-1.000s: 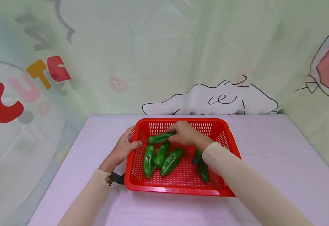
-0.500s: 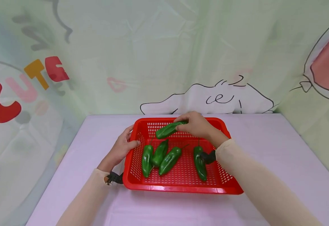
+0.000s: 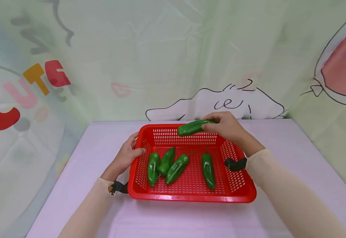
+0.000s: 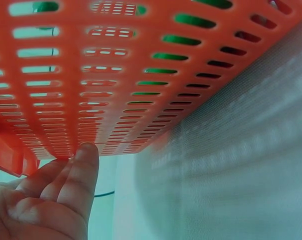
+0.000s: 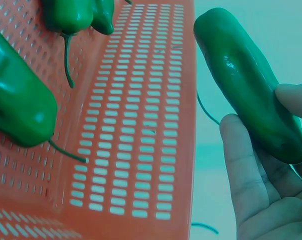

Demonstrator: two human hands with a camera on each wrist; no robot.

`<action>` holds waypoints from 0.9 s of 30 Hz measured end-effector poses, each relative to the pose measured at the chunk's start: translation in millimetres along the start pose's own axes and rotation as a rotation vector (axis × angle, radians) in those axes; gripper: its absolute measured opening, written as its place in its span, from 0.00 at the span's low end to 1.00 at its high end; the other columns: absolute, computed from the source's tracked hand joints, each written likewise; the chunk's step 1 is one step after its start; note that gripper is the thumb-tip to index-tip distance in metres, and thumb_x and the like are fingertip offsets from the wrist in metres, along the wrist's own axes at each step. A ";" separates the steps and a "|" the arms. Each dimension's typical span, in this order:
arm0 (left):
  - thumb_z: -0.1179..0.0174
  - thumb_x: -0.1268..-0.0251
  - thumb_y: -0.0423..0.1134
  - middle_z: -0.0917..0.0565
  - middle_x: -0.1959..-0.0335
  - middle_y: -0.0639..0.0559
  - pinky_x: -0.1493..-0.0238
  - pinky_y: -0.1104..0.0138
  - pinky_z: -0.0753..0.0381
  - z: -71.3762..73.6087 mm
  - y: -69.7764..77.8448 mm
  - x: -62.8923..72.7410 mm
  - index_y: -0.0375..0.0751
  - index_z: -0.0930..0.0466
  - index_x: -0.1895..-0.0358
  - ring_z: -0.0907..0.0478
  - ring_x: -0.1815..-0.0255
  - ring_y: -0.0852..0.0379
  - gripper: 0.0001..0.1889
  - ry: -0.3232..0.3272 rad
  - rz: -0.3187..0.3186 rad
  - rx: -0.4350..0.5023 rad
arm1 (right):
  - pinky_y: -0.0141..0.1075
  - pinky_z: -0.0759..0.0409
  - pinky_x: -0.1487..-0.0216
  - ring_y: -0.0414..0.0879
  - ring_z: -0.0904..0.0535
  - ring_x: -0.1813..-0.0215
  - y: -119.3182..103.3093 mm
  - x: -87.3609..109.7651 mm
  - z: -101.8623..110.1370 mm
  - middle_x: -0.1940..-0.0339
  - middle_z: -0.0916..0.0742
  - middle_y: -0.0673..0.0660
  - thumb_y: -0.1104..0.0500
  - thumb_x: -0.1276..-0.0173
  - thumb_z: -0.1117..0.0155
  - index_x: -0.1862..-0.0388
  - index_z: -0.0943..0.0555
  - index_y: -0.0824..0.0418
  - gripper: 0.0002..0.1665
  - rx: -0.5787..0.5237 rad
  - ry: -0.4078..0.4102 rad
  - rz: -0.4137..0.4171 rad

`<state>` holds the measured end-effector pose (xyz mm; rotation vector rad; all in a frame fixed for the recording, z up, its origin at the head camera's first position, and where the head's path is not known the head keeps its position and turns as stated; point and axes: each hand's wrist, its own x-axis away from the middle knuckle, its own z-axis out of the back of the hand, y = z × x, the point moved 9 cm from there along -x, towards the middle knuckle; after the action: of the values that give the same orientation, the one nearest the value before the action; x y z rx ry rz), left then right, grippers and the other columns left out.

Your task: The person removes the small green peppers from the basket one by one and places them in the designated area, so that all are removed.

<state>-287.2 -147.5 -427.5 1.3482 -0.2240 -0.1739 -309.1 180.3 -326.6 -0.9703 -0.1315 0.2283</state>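
A red plastic basket (image 3: 190,198) with slotted walls stands on the table. My left hand (image 3: 126,156) grips its left rim, thumb over the edge; the left wrist view shows fingertips (image 4: 88,150) against the outer wall. Between thumb and fingers, my right hand (image 3: 227,127) holds a green pepper (image 3: 192,128) above the basket's back rim. In the right wrist view this pepper (image 5: 241,75) is seen whole, outside the basket wall. Inside lie a pepper (image 3: 153,169) at the left, one (image 3: 167,161) leaning close beside it, another (image 3: 177,169) slanted, and one apart (image 3: 208,170) at the right.
The table (image 3: 173,221) has a pale lilac cover. Behind it hangs a light green curtain (image 3: 161,66) with printed drawings and letters. A black strap (image 3: 235,164) at my right wrist overhangs the basket's right wall.
My right hand has lifted the green pepper from the basket's left back part and carried it up and to the right. My left hand keeps its grip on the rim.
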 end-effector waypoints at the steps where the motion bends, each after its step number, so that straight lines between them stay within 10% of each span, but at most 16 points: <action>1: 0.41 0.32 0.30 0.25 0.30 0.36 0.56 0.50 0.09 0.2 -0.2 0.1 0.47 0.50 0.16 0.15 0.43 0.36 0.43 0.001 -0.001 0.004 | 0.33 0.16 0.52 0.48 0.17 0.54 2.5 2.0 3.1 0.53 0.11 0.59 0.55 0.27 0.33 0.43 0.14 0.63 0.19 -0.016 0.005 -0.006; 12: 0.40 0.33 0.31 0.27 0.28 0.34 0.54 0.51 0.10 0.1 -0.2 0.9 0.43 0.51 0.16 0.17 0.40 0.34 0.44 -0.010 -0.021 0.009 | 0.33 0.11 0.51 0.37 0.12 0.59 27.8 28.4 36.0 0.57 0.13 0.49 0.60 0.24 0.36 0.39 0.23 0.76 0.23 -0.255 0.108 -0.032; 27: 0.41 0.31 0.30 0.27 0.28 0.33 0.54 0.50 0.10 0.5 0.4 0.9 0.43 0.51 0.16 0.18 0.40 0.32 0.43 -0.010 -0.012 0.006 | 0.32 0.11 0.56 0.41 0.09 0.60 74.9 72.7 78.5 0.51 0.17 0.52 0.61 0.27 0.31 0.48 0.17 0.59 0.11 -0.719 0.348 -0.013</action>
<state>-286.5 -148.1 -426.9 1.3550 -0.2249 -0.1904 -265.4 302.2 -344.1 -1.7075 0.1111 -0.0122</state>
